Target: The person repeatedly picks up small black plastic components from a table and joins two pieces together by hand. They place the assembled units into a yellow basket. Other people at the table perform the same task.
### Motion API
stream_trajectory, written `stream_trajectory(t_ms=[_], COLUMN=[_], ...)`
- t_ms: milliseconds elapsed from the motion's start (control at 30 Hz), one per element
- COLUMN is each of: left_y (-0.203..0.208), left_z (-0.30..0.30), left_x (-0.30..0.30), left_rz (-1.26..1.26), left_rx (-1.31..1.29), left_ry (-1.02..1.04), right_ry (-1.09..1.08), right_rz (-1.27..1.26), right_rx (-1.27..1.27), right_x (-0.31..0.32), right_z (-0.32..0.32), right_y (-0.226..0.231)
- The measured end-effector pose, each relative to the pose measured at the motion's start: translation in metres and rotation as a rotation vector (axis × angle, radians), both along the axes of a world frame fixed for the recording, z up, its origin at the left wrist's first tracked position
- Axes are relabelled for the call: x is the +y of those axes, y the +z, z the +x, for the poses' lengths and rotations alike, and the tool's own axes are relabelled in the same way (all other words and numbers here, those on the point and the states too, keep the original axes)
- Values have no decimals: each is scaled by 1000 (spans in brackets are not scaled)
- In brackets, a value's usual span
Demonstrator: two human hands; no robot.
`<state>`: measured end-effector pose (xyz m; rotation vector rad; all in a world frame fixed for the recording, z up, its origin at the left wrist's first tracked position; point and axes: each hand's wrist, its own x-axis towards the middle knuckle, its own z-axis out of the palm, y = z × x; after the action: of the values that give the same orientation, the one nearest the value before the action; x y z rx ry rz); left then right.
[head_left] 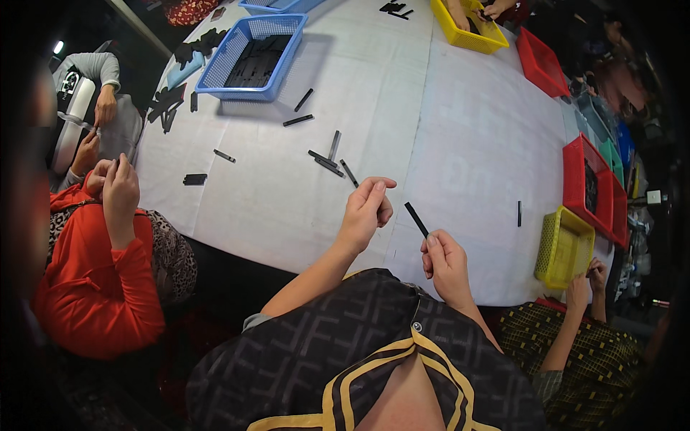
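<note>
Now the right hand (445, 262) grips a black strip (416, 219) jutting up-left; left hand (365, 210) seemingly pinched empty.

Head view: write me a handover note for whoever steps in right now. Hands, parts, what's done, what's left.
Right hand: pinches a thin black strip by its lower end, strip raised above the white table cover.
Left hand: fingertips pinched together; whether anything is between them cannot be told.
Parts: several loose black strips lie beyond the left hand; one black strip lies alone near the yellow basket. The blue basket holds more black pieces.
Done: one strip picked up.
Left: the loose strips on the cover are untouched.
</note>
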<state>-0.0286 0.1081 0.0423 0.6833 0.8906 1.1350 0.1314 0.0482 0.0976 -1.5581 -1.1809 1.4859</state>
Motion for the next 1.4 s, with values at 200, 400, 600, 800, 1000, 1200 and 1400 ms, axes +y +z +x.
stream_trajectory(t_ms=[200, 400, 600, 800, 1000, 1200, 1400], left_y=[4, 11, 4, -14, 9, 12, -5], left_z=[8, 2, 12, -36, -16, -9, -4], left_x=[-9, -8, -15, 12, 0, -6, 3], left_rz=[39, 47, 140, 23, 10, 68, 181], left_rx=[-114, -91, 67, -43, -127, -26, 340], left_ry=[-145, -172, -131, 118, 36, -80, -4], right_ry=[197, 67, 120, 33, 91, 127, 74], right_rz=[360, -80, -108, -212, -145, -363, -410], right_rx=[-452, 353, 181, 217, 234, 627, 695], right_x=[7, 10, 15, 8, 17, 22, 20], right_z=[0, 2, -4, 22, 1, -10, -15], right_y=[7, -4, -12, -15, -6, -6, -10])
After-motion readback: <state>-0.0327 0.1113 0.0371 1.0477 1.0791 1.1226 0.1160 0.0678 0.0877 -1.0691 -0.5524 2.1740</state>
